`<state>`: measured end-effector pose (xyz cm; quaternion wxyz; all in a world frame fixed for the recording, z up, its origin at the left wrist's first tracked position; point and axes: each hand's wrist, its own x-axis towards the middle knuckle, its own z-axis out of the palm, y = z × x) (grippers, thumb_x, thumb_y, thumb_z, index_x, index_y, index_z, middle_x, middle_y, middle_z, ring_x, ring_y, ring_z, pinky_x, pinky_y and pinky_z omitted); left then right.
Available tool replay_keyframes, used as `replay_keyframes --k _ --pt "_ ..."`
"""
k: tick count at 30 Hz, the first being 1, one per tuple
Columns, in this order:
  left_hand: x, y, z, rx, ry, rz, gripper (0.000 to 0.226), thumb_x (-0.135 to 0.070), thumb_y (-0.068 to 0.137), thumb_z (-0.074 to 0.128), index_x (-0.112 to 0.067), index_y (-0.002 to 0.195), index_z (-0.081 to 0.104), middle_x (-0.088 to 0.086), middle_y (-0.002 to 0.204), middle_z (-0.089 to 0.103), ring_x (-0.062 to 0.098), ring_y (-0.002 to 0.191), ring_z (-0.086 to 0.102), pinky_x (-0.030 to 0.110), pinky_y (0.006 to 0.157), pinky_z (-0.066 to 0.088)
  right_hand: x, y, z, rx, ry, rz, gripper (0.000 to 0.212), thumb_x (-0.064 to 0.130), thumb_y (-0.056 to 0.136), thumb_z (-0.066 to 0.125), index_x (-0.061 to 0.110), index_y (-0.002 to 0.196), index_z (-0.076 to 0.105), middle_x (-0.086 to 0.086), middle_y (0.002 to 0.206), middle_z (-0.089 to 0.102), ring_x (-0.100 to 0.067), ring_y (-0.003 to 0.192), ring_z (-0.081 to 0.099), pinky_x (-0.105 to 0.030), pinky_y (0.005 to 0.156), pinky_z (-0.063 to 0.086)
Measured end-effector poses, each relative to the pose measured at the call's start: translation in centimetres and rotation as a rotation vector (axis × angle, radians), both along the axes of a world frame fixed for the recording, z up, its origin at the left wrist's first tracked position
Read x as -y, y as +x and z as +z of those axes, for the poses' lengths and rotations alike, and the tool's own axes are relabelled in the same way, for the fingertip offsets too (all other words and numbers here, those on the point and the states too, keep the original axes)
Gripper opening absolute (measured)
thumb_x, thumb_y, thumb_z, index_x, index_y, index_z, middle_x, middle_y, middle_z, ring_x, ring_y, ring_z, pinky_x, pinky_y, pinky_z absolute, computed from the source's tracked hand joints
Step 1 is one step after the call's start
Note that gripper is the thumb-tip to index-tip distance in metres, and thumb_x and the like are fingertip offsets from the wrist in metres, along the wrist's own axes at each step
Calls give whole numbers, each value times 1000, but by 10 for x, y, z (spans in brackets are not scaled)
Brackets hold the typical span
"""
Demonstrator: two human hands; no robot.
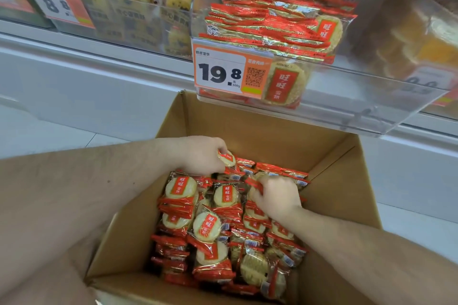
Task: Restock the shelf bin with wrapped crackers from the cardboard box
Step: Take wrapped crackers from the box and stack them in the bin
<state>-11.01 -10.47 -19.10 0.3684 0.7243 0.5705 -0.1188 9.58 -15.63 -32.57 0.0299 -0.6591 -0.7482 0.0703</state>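
Pretty clearly a shop, snack aisle of a supermarket or a bulk-snack store. Dead giveaway is the price tag (219, 70) on the front of a clear bin (347, 96): big "19.8", "500g" under it, and a QR code (256, 76) beside it, so it's sold by weight. The bin holds red wrapped crackers (272, 25). At the shelf's left end there's another bin (128, 20) of different yellow-wrapped snacks with its own tag (58, 6) starting with an 8. At the right edge a third tag (426, 83) shows, too blurred to read. Below the shelf sits an open stock box (260, 126) packed with the same crackers, on a pale tiled floor (49, 131).
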Motion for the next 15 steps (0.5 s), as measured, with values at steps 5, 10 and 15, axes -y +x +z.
replay_keyframes --k 5,10,15 --pt "-4 -2 7 180 -289 437 60 -50 97 47 -38 149 20 18 141 46 33 95 63 41 79 58 1 -38 59 -302 475 185 24 28 77 53 15 77 73 3 67 68 -20 65 63 -33 61 51" --pt "-8 -3 2 462 -257 579 48 -2 90 57 -27 131 49 13 106 64 24 77 67 37 67 61 2 -58 73 -556 569 366 32 32 80 59 12 100 73 3 89 72 -20 83 64 -32 74 44" --pt "-6 -14 0 300 -24 376 51 1 86 60 -34 122 56 0 101 54 12 56 49 21 44 39 -20 -7 1 -257 -63 -217 27 33 87 51 16 102 67 -9 97 71 -31 96 65 -37 77 53"
